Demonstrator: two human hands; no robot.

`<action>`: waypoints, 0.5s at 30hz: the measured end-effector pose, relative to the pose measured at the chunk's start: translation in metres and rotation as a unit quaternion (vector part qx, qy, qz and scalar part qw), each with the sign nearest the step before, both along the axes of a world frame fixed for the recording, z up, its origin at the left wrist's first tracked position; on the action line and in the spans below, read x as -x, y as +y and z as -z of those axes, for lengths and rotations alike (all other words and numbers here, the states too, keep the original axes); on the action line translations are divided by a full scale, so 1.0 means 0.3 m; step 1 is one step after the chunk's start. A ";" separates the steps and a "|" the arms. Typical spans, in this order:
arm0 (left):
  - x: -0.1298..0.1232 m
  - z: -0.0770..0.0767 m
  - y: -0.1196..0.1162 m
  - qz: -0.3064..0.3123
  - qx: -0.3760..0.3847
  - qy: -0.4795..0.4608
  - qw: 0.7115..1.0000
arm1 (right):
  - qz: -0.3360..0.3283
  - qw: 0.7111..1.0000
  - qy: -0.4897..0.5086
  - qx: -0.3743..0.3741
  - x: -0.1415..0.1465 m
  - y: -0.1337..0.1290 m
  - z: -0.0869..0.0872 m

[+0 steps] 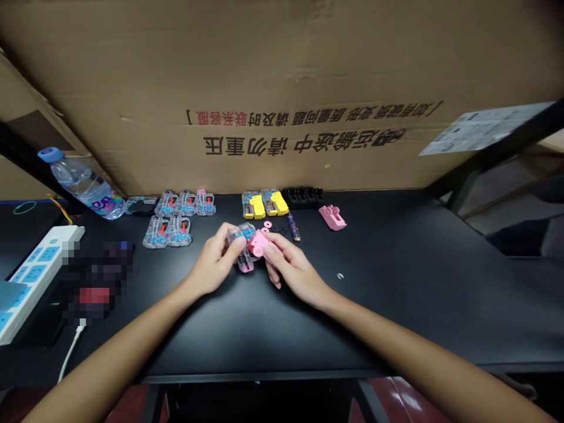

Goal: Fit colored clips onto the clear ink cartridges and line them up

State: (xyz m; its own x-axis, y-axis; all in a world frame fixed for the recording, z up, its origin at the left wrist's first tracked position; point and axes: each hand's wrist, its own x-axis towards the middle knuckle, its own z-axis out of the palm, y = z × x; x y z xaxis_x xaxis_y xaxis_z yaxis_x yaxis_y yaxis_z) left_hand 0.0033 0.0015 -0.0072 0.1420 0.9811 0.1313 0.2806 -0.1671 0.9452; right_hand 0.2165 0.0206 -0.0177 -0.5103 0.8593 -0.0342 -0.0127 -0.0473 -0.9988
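Note:
My left hand [217,258] is closed around a small clear plastic toy body [242,249] with blue and red parts inside and a pink end. My right hand [293,264] grips a pink plastic toy piece [263,242] with a round pink disc on its side. The two parts meet between my hands, and I cannot tell whether they are joined. Just beyond my right fingers lie loose pink rings [267,225] and small black parts [279,230]. A dark purple stick [293,228] rests beside them.
Several clear toy units [178,202] stand at the back left, and two yellow-and-clear ones [265,204] sit beside a black rack [303,197]. Another pink piece [332,217] lies to the right. A water bottle [88,188], a power strip [37,267] and a large cardboard box [282,70] border the table.

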 end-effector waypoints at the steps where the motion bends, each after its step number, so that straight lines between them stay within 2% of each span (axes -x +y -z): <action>1: -0.005 0.004 -0.002 0.006 0.000 0.003 1.000 | 0.000 1.000 -0.010 -0.004 0.000 0.000 0.003; 11: -0.007 0.001 0.003 0.021 0.018 0.015 0.999 | -0.016 0.998 -0.044 -0.034 0.000 0.003 0.018; 15: -0.003 0.010 0.003 0.035 0.042 -0.017 0.998 | -0.026 1.000 -0.014 0.000 0.007 -0.002 0.011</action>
State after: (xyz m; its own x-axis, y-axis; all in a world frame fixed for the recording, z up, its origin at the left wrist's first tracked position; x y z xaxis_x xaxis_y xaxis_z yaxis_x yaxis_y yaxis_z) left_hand 0.0041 0.0023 -0.0102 0.2068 0.9768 0.0556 0.2388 -0.1055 0.9653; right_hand 0.2145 0.0201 -0.0209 -0.5530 0.8318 -0.0491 0.0171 -0.0476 -0.9987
